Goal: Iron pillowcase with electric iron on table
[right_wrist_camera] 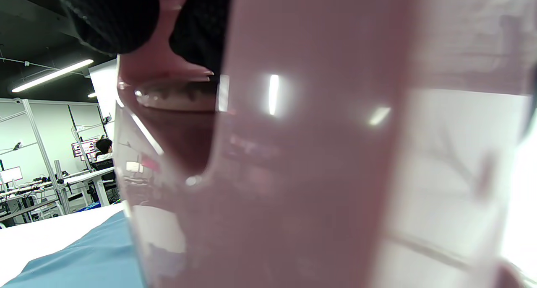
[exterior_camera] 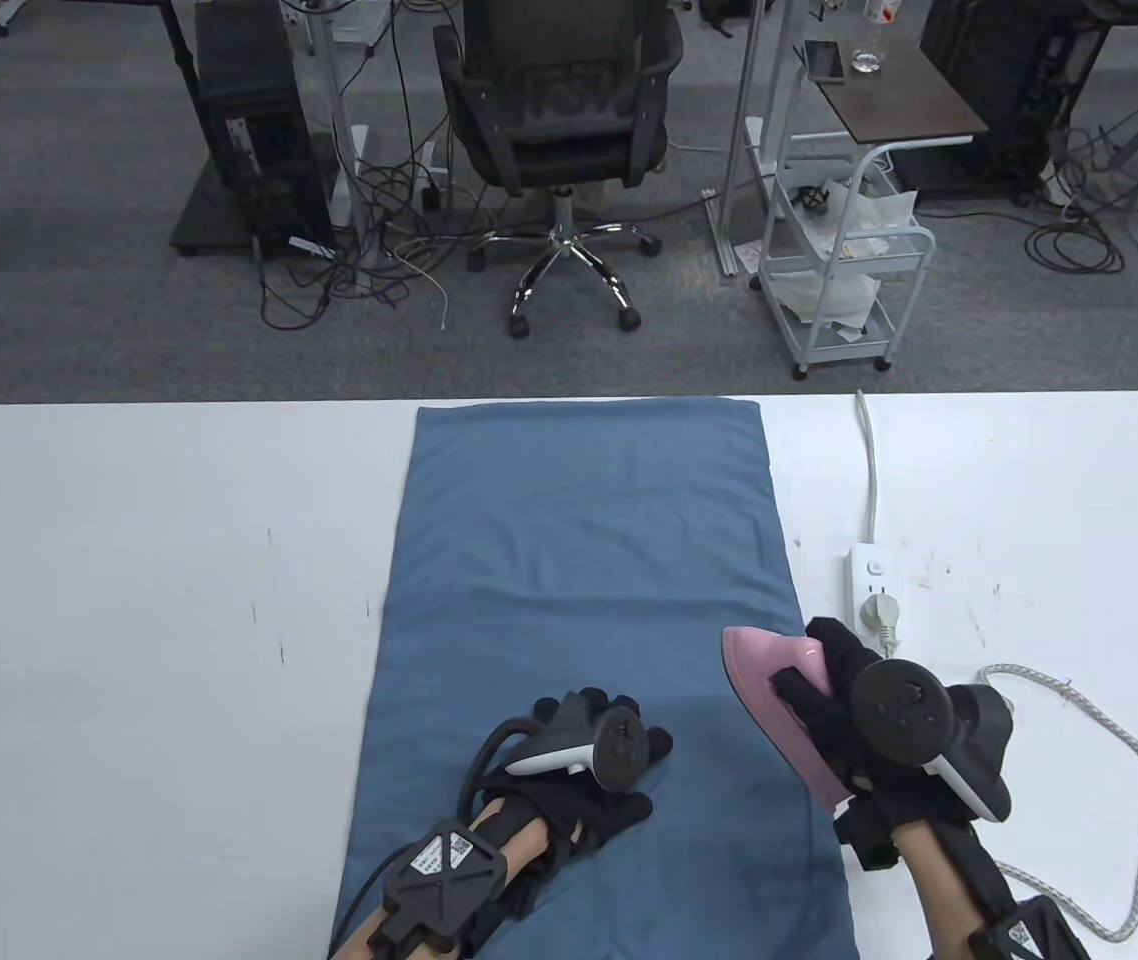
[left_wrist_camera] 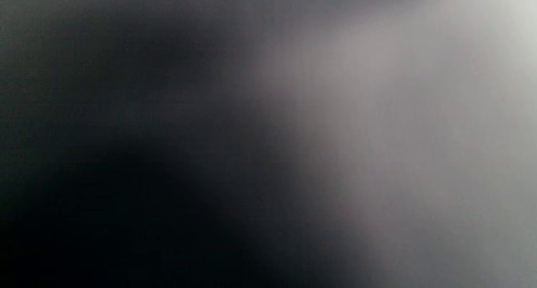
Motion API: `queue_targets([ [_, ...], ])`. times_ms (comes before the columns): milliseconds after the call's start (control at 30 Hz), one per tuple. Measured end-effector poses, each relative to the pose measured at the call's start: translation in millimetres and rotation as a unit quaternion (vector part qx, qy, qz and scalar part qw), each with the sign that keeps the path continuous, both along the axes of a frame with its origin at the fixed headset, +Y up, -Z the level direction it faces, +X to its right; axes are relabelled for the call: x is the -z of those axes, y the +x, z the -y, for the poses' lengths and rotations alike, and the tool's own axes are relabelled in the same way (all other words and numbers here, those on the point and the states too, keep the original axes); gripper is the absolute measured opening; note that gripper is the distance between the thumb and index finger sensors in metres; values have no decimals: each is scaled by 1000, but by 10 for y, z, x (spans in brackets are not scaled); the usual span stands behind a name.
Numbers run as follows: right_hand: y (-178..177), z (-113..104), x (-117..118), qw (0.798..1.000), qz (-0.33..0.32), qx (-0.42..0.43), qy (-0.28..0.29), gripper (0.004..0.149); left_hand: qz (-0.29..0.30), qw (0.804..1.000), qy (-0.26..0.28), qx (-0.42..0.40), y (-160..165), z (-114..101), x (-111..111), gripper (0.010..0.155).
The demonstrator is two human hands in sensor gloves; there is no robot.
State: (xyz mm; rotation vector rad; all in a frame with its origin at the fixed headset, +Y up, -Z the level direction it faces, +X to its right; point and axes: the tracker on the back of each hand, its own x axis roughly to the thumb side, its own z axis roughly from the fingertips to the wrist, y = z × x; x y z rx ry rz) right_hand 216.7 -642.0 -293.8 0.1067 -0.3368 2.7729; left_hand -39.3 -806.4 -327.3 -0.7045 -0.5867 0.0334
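1. My right hand grips the pink iron, fingers wrapped around its handle, at the right edge of the pillowcase.
2. My left hand rests palm-down on the pillowcase near the table's front edge, fingers spread.
3. The pillowcase lies flat, mid-table.
4. The left wrist view is blurred.

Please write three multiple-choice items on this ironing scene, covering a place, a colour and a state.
1. Where does the left hand rest?
A. on the pillowcase
B. on the power strip
C. on the bare table

2. What colour is the iron?
A. white
B. pink
C. blue

3. What is the right hand doing?
A. lying flat on the table
B. gripping the iron
C. pulling the plug

Answers: 1 A, the glove lies on the blue cloth's near end; 2 B, its body is pink; 3 B, fingers wrap the handle.
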Motion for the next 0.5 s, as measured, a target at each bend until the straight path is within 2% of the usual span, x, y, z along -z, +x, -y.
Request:
queue_targets([
  [200, -59, 29, 22, 1000, -8, -5, -6, 65, -2, 999, -33, -20, -87, 62, -194, 71],
  [500, -289, 163, 68, 998, -49, -36, -20, 65, 7, 999, -39, -20, -166, 72, -620, 71],
])
